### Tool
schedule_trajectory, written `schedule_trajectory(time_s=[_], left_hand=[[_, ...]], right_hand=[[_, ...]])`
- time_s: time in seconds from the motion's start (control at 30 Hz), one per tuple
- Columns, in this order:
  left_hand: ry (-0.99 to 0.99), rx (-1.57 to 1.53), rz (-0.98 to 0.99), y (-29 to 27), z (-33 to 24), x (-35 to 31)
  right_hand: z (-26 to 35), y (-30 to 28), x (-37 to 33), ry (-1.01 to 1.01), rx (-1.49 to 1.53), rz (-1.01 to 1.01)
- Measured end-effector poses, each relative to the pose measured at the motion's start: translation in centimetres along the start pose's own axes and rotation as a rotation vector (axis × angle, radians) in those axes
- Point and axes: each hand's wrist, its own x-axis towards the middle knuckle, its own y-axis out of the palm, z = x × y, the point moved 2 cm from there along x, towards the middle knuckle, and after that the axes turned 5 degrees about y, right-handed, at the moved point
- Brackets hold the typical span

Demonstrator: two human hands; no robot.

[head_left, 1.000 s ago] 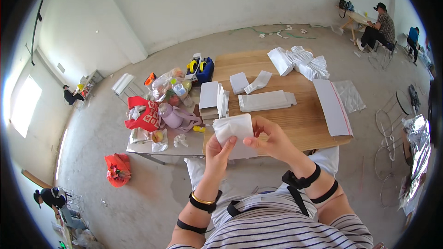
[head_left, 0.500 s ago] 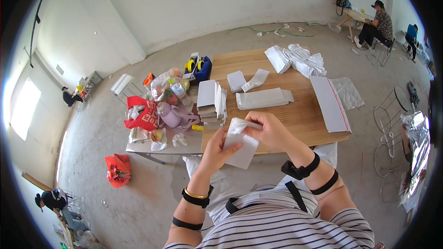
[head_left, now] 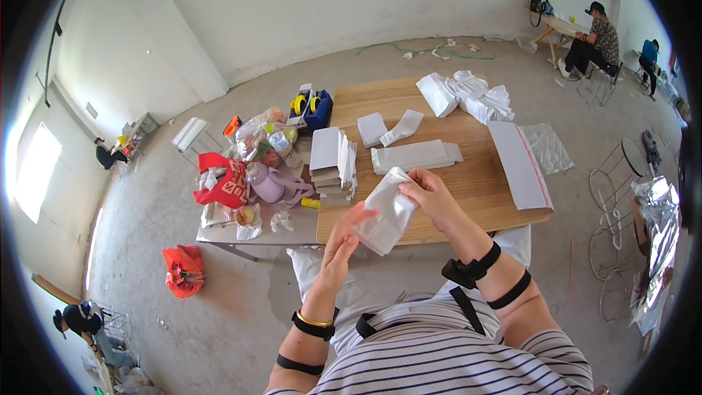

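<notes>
My right hand [head_left: 431, 197] pinches the upper end of a glossy white pouch [head_left: 387, 216], held tilted over the table's near edge. My left hand [head_left: 344, 241] is at the pouch's left side, fingers stretched out and slightly blurred; whether the fingertips touch it is hard to tell. Beyond the hands lies a flat stack of long white pouches [head_left: 417, 156]. Behind that stack are a small white card stack [head_left: 371, 129] and a single white strip [head_left: 403, 126]. A thicker stack of white cards [head_left: 329, 148] stands to the left.
On the wooden tabletop [head_left: 468, 201], more white pouches [head_left: 479, 95] are heaped at the far right, beside a long white box [head_left: 519, 164]. Left are a blue holder [head_left: 319, 110], a lilac bottle [head_left: 265, 181] and a red bag [head_left: 221, 178]. Another red bag [head_left: 183, 271] sits on the floor.
The white piece in my hands has turned and now shows a smooth, glossy pouch face. My left hand has loosened its grip, and its fingers have straightened; the right keeps its pinch.
</notes>
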Motion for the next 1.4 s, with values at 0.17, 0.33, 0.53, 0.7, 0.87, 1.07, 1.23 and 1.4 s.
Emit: schedule_trajectory(time_s=[0.17,0.33,0.53,0.7,0.87,1.07,1.23,1.4], left_hand=[[0.037,0.063,0.032,0.4,0.3,-0.3],[0.041,0.200,-0.093,0.4,0.7,0.3],[0.095,1.097,-0.064,1.4,0.1,1.6],[-0.104,0.154,-0.346,0.4,2.1,1.3],[-0.213,-0.068,-0.277,0.4,1.2,0.1],[-0.193,-0.060,-0.180,1.0,-0.2,-0.9],[-0.150,-0.012,-0.097,1.8,-2.1,-0.4],[-0.112,0.093,-0.044,1.6,-2.1,-0.4]], right_hand=[[0.1,0.0,-0.3,-0.014,0.083,-0.019],[0.0,0.0,-0.9,-0.047,-0.041,-0.015],[2.0,2.7,-3.1,-0.113,-0.016,0.216],[4.7,3.2,-4.6,-0.203,0.028,0.285],[5.6,1.6,-4.7,-0.365,-0.250,0.004],[8.1,3.1,-7.0,-0.580,-0.473,-0.058],[9.3,4.4,-8.0,-0.834,-0.719,-0.031],[9.7,5.3,-8.3,-0.874,-0.844,0.027]])
